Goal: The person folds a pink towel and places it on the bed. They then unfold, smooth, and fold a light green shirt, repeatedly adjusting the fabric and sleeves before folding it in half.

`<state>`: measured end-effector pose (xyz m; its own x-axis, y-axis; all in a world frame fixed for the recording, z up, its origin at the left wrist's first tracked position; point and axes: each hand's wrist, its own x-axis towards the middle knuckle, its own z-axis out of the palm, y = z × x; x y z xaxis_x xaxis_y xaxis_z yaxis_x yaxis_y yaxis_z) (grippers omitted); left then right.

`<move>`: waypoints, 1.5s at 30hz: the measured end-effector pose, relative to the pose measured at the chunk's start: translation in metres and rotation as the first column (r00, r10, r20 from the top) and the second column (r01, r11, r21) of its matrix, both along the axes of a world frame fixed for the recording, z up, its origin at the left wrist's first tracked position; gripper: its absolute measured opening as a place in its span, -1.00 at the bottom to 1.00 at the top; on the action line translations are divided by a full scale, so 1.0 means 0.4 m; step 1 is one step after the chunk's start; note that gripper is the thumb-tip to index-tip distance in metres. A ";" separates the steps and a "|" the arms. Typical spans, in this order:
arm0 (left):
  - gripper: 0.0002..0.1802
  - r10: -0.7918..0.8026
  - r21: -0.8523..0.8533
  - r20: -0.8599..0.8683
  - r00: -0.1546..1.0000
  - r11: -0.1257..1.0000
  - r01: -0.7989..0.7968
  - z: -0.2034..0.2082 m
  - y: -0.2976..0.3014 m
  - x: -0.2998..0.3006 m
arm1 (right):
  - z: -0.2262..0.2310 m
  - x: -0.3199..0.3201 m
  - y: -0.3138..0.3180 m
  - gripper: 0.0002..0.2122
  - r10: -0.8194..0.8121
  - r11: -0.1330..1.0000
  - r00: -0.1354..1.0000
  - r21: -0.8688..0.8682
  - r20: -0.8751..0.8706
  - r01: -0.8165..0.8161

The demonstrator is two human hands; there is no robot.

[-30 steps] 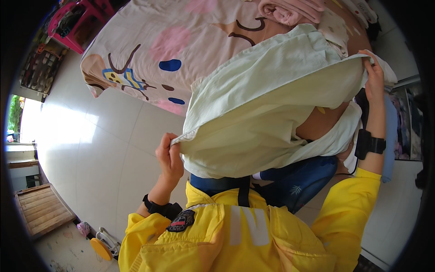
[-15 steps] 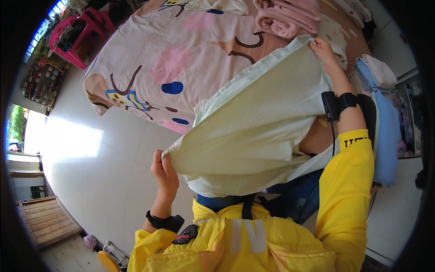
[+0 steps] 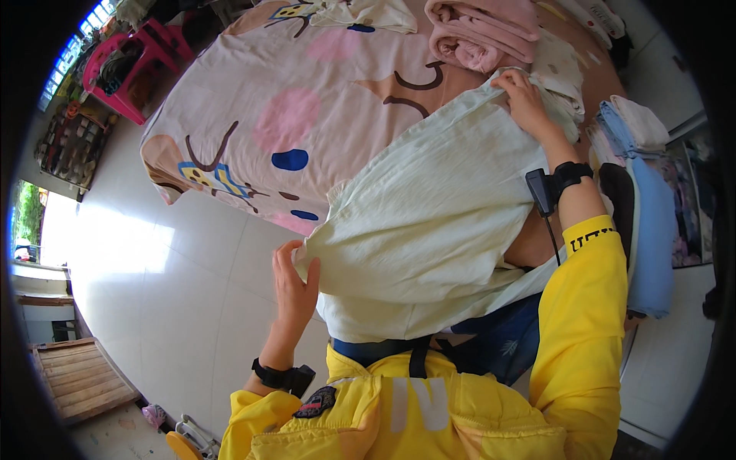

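Note:
A pale green cloth (image 3: 429,207), wrinkled and hemmed along its upper edge, stretches from the bed toward my waist. Beside its left corner is my left hand (image 3: 295,280), thumb and fingers apart, open around the edge without a firm grip. At the far upper corner my right hand (image 3: 523,103) bends its fingers over the hem, closed on the cloth. The fingertips' undersides are hidden there. Below the cloth's lower edge, part of my dark blue clothing shows.
The bed carries a patterned pink sheet (image 3: 230,100), a folded pink blanket (image 3: 487,31) and light folded cloth (image 3: 563,77). Folded laundry (image 3: 652,230) stands at the right by a cabinet. Pink plastic chairs (image 3: 115,77) are at far left; a wooden crate (image 3: 84,376) lies lower left.
My left hand has loosened its pinch and spread its fingers. My right hand has shifted left and nearer along the hem. The cloth has slackened and wrinkled.

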<state>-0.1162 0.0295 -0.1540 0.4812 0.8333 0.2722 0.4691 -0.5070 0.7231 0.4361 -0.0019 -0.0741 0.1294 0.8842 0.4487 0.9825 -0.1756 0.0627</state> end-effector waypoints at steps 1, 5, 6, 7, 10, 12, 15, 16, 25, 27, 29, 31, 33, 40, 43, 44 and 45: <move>-0.53 -0.014 0.034 0.010 1.000 0.999 0.014 0.007 -0.004 0.013 | 0.011 -0.015 -0.002 -0.69 0.059 0.998 0.993 -0.014 0.099 -0.058; -0.37 -0.132 0.191 0.022 0.991 0.974 0.126 0.044 -0.013 0.072 | 0.058 -0.064 0.007 -0.84 -0.027 0.990 0.979 -0.128 0.200 0.053; -0.34 -0.162 0.195 0.019 0.987 0.969 0.155 0.053 -0.012 0.083 | 0.077 -0.071 0.005 -0.85 0.011 0.998 0.977 -0.060 0.213 0.001; -0.32 -0.187 0.195 0.011 0.982 0.964 0.181 0.061 -0.010 0.095 | 0.097 -0.079 -0.008 -0.85 0.016 1.000 0.978 -0.030 0.210 -0.010; -0.21 -0.250 0.193 -0.014 0.968 0.949 0.248 0.082 0.005 0.120 | 0.180 -0.104 -0.087 -0.84 0.064 0.979 0.966 0.171 0.252 -0.109; -0.18 -0.280 0.205 -0.022 0.960 0.938 0.278 0.092 0.015 0.136 | 0.248 -0.127 -0.179 -0.80 0.047 0.944 0.950 0.296 0.308 -0.143; -0.15 -0.321 0.220 -0.017 0.947 0.923 0.316 0.106 0.032 0.162 | 0.345 -0.184 -0.352 -0.74 0.006 0.899 0.920 0.401 0.393 -0.177; -0.15 -0.371 0.205 -0.020 0.928 0.907 0.367 0.111 0.034 0.169 | 0.372 -0.206 -0.410 -0.76 -0.021 0.878 0.892 0.435 0.452 -0.200; -0.60 -0.721 -0.011 -0.124 0.681 0.688 0.726 0.138 0.006 0.166 | 0.431 -0.319 -0.726 -0.70 -0.186 0.938 0.843 0.346 0.504 -0.001; -0.65 -0.759 -0.110 -0.206 0.618 0.646 0.756 0.143 0.008 0.149 | 0.412 -0.306 -0.764 -0.70 -0.251 0.917 0.876 0.392 0.411 0.079; -0.72 -0.777 -0.196 -0.277 0.565 0.621 0.759 0.148 0.012 0.129 | 0.395 -0.289 -0.808 -0.77 -0.333 0.880 0.890 0.442 0.310 0.175; -0.70 -0.851 -0.236 -0.110 0.513 0.524 0.818 0.151 0.010 0.113 | 0.394 -0.269 -0.862 -0.80 -0.254 0.860 0.966 0.466 0.041 0.206; -0.66 -0.887 -0.355 -0.038 0.460 0.442 0.824 0.155 -0.002 0.097 | 0.385 -0.254 -0.914 -0.95 -0.078 0.816 0.959 0.535 -0.273 0.219; -0.57 -0.926 -0.665 0.197 0.322 0.114 0.738 0.171 -0.082 0.070 | 0.395 -0.264 -1.121 -0.89 -0.067 0.827 0.820 0.429 -0.569 0.365; -0.57 -0.914 -0.689 0.203 0.352 0.122 0.714 0.180 -0.089 0.072 | 0.386 -0.244 -1.150 -0.92 -0.319 0.778 0.737 0.279 -0.596 0.562; -0.58 -0.914 -0.698 0.197 0.354 0.123 0.706 0.182 -0.088 0.073 | 0.383 -0.235 -1.151 -0.93 -0.335 0.747 0.716 0.290 -0.613 0.598; -0.58 -0.924 -0.678 0.192 0.331 0.119 0.725 0.184 -0.085 0.074 | 0.380 -0.223 -1.147 -0.93 -0.348 0.715 0.694 0.301 -0.630 0.631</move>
